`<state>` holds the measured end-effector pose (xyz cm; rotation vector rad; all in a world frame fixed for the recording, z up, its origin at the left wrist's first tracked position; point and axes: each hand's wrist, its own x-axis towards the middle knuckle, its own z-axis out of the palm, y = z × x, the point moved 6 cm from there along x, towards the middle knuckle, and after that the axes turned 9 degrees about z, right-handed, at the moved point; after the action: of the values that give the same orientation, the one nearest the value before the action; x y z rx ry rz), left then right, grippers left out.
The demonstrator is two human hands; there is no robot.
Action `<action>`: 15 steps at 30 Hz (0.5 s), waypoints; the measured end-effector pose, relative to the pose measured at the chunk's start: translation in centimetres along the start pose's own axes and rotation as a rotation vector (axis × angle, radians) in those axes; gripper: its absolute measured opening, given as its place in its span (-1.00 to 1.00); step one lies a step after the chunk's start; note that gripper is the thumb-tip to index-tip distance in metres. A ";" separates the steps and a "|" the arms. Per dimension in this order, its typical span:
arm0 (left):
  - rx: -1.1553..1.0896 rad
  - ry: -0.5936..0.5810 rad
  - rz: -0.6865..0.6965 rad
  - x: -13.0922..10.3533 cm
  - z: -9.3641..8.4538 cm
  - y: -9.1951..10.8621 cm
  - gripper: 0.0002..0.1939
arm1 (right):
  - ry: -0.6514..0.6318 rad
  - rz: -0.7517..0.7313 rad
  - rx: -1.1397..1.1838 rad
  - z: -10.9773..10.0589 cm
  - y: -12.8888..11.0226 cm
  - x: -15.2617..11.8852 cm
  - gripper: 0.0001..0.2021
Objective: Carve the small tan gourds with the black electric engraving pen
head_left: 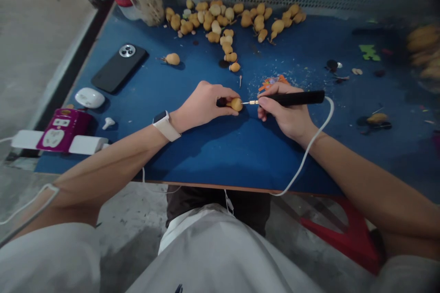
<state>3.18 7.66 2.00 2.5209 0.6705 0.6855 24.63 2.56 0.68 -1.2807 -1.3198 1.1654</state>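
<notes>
My left hand (209,103) pinches a small tan gourd (236,104) between thumb and fingers, low over the blue table (199,146). From the right, my right hand (283,110) grips a black pen drill (299,98) like a pencil. Its brass collar carries a thin metal bit (246,103), whose tip meets the gourd's right end; whether it has entered the gourd I cannot tell. A white cable (319,130) leaves the drill's back end and curves down past the table's front edge. A tiny metal piece (240,81) lies just beyond my hands.
Several small gourds (215,20) are heaped at the back, trailing toward my hands. One lone gourd (172,59) lies left, near a phone (120,68), earbud case (90,98), earbud (108,122) and purple power adapter (63,130). Orange scraps (275,81) and pale shavings lie behind my right hand.
</notes>
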 end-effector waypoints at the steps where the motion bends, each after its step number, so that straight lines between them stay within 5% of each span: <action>1: -0.001 -0.003 0.002 0.0 0.0 0.0 -0.73 | 0.006 0.000 0.001 0.0 0.0 0.0 -0.57; 15: 0.021 -0.027 0.008 0.1 -0.1 0.2 -0.73 | 0.003 -0.015 0.015 -0.1 0.2 0.1 -0.58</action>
<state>3.23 7.63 2.20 2.5488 0.6626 0.6488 24.72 2.71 0.49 -1.2589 -1.3136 1.1604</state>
